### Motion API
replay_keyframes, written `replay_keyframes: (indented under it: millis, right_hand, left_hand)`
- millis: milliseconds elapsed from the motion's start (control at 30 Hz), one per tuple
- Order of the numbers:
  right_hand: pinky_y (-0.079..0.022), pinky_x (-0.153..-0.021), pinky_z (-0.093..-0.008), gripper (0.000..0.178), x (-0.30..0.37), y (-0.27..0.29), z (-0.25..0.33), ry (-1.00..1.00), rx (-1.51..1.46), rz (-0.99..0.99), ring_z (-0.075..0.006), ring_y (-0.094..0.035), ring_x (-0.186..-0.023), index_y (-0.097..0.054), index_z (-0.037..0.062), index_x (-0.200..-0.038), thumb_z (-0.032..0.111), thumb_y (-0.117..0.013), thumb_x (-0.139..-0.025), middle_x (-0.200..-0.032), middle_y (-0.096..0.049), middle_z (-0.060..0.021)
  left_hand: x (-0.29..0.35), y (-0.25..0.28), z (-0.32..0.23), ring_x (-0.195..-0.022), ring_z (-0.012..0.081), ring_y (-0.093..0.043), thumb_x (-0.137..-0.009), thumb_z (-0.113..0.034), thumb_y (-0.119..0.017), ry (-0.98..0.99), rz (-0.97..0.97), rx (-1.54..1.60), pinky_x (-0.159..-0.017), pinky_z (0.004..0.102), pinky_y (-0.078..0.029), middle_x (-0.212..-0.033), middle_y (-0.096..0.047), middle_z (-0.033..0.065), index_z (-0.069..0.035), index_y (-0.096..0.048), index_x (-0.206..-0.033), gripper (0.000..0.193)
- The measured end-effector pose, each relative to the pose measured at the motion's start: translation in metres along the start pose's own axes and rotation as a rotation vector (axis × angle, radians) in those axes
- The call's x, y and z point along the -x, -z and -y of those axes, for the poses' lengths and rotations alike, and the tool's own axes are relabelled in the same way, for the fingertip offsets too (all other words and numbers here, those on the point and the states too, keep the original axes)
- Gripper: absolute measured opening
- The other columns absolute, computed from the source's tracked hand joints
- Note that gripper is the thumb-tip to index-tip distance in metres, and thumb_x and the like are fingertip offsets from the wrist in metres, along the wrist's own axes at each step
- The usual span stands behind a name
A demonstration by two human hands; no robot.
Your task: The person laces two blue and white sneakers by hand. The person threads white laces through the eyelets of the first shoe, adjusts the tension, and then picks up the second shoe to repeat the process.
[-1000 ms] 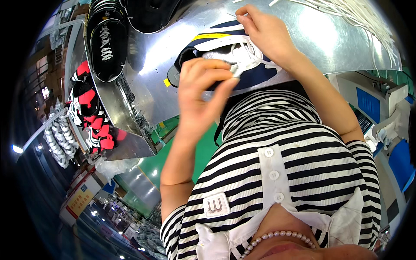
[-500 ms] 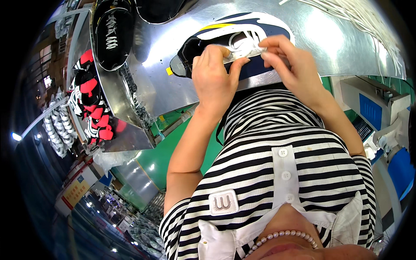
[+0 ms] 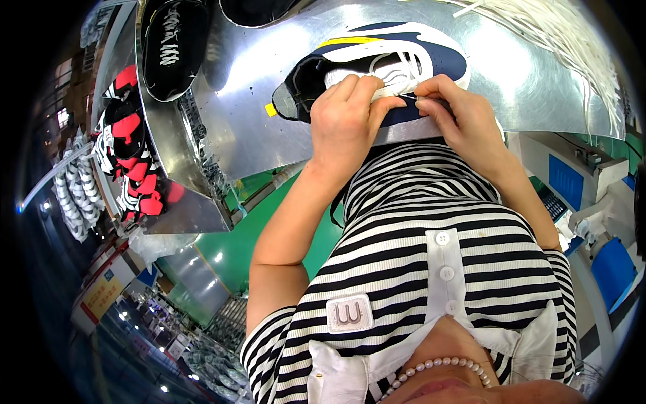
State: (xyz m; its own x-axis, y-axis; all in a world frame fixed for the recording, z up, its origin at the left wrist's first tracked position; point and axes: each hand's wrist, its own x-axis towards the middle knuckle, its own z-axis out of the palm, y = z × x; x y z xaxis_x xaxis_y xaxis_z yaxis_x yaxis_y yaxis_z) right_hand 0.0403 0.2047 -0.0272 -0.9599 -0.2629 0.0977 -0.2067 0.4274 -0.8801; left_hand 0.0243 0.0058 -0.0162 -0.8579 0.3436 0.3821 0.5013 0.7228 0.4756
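A navy and white shoe upper (image 3: 444,62) with a yellow stripe lies on the metal table, its toe to the right. White lace (image 3: 408,64) runs across its opening. At the near side of that opening my left hand (image 3: 348,116) is closed, thumb and forefinger pinching the lace by the eyelet edge. My right hand (image 3: 464,121) faces it from the right, its thumb and forefinger pinched on the lace at the shoe's near edge. The lace ends between the fingers are too small to make out fully.
Loose white laces (image 3: 538,47) lie in a heap at the table's far right. Black shoe uppers (image 3: 173,50) stand at the far left. Red, black and white shoe parts (image 3: 138,145) are stacked beyond the table's left edge. A grey machine (image 3: 572,172) stands right of the table.
My left hand has moved slightly right, toward the shoe's near edge, and my right hand has closed in to pinch the lace. The shoe appears shifted a little right in view.
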Motion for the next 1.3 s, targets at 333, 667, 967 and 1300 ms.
replay_keyframes:
  millis: [333, 667, 967, 1300]
  right_hand:
    - [-0.05, -0.06, -0.0363, 0.016, 0.001, -0.006, 0.002, -0.001, 0.035, -0.042, -0.0305, -0.067, -0.071, -0.055, 0.0054, -0.102, 0.013, -0.064, -0.092, -0.082, -0.069, -0.0113]
    - [-0.049, -0.059, -0.0357, 0.014, 0.013, -0.002, 0.011, -0.052, -0.007, -0.059, -0.0285, -0.066, -0.068, -0.056, 0.0045, -0.101, 0.014, -0.063, -0.093, -0.079, -0.067, -0.0113]
    - [-0.049, -0.06, -0.0349, 0.014, 0.012, -0.008, 0.007, -0.12, -0.032, -0.066, -0.0277, -0.066, -0.067, -0.056, 0.0048, -0.101, 0.014, -0.063, -0.093, -0.079, -0.068, -0.0104]
    - [-0.051, -0.058, -0.0337, 0.025, 0.012, -0.021, 0.005, 0.071, 0.143, -0.234, -0.0241, -0.069, -0.071, -0.055, 0.0071, -0.106, 0.014, -0.07, -0.087, -0.079, -0.07, -0.0079]
  left_hand:
    - [-0.003, 0.007, -0.001, -0.07, 0.0256, -0.067, -0.077, -0.014, -0.081, 0.112, 0.099, 0.16, -0.063, 0.0324, -0.051, -0.083, -0.069, 0.0113, -0.002, -0.067, -0.093, 0.025]
    - [-0.007, 0.009, -0.011, -0.07, 0.02, -0.064, -0.079, -0.008, -0.075, 0.242, 0.165, 0.205, -0.066, 0.0295, -0.049, -0.078, -0.065, 0.0104, -0.001, -0.062, -0.085, 0.017]
    - [-0.008, 0.014, -0.007, -0.075, 0.0319, -0.064, -0.079, -0.014, -0.075, 0.21, 0.219, 0.27, -0.065, 0.0377, -0.049, -0.084, -0.064, 0.0126, -0.003, -0.06, -0.089, 0.021]
    - [0.008, 0.012, -0.012, -0.07, 0.0336, -0.062, -0.086, -0.005, -0.068, 0.078, 0.174, 0.238, -0.061, 0.0392, -0.047, -0.083, -0.061, 0.0156, 0.0, -0.061, -0.097, 0.014]
